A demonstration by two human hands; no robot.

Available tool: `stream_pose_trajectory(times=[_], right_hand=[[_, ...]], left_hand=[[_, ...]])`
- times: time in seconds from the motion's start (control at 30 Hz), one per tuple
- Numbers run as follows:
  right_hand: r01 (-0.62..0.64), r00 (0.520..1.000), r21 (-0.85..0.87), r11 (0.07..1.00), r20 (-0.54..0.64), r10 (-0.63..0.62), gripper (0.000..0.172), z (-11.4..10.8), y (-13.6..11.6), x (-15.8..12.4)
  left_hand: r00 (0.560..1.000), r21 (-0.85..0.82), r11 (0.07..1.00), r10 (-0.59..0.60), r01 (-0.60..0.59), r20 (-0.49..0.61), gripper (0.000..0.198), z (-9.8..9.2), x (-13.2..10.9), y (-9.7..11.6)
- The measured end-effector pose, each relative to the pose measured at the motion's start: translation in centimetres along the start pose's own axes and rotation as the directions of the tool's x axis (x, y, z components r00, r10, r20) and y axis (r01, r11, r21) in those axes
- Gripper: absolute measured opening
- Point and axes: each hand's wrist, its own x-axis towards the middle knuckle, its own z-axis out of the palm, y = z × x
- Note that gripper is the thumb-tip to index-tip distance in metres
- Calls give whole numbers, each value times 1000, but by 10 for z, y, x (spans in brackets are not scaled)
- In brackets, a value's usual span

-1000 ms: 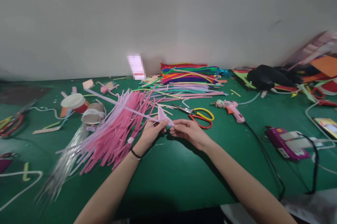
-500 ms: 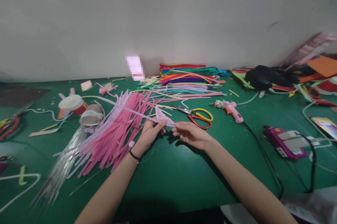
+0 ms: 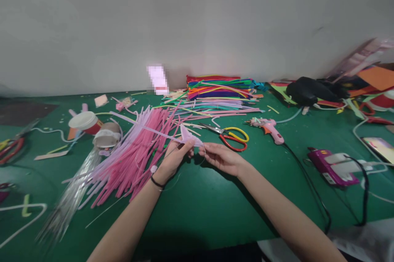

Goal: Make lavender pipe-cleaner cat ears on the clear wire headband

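My left hand (image 3: 174,158) is closed around a lavender pipe-cleaner piece (image 3: 187,135), bent into a flat pointed shape. One long lavender stem runs from it to the upper left. At the piece's right tip, my right hand (image 3: 224,158) is closed with thumb and fingertips pinched together. A thin clear thread or wire loops beside those fingers; exactly what they grip is too small to tell. Left of my hands lies a pile of pink pipe cleaners (image 3: 134,159) with lavender ones. Scissors (image 3: 232,137) with yellow and red handles rest just beyond my right hand.
A pink glue gun (image 3: 270,128) lies to the right, its cord trailing towards me. Further right is a purple power strip (image 3: 331,167). Coloured pipe-cleaner bundles (image 3: 220,88) are stacked by the grey partition (image 3: 197,24). Paper cups (image 3: 88,122) and clear wires (image 3: 69,196) sit left.
My right hand has shifted slightly left, nearer the tip of the lavender piece. A loop of thin thread or wire now shows beside its fingers. My left hand has barely moved.
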Motion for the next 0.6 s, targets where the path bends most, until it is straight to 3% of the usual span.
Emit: stream_pose_trajectory(times=[0.17, 0.37, 0.6], right_hand=[[-19, 1000, -55, 998, 18, 20, 21, 0, 1, 0], [135, 990, -130, 982, -25, -139, 21, 4, 4, 0], [205, 968, -217, 955, -98, -230, 26, 6, 7, 1]], left_hand=[[1000, 6, 1000, 2, -2, -8, 33, 0, 0, -4], [999, 92, 996, 21, -17, -39, 33, -2, 3, -6], [998, 280, 959, 48, -32, -50, 34, 0, 0, 1]])
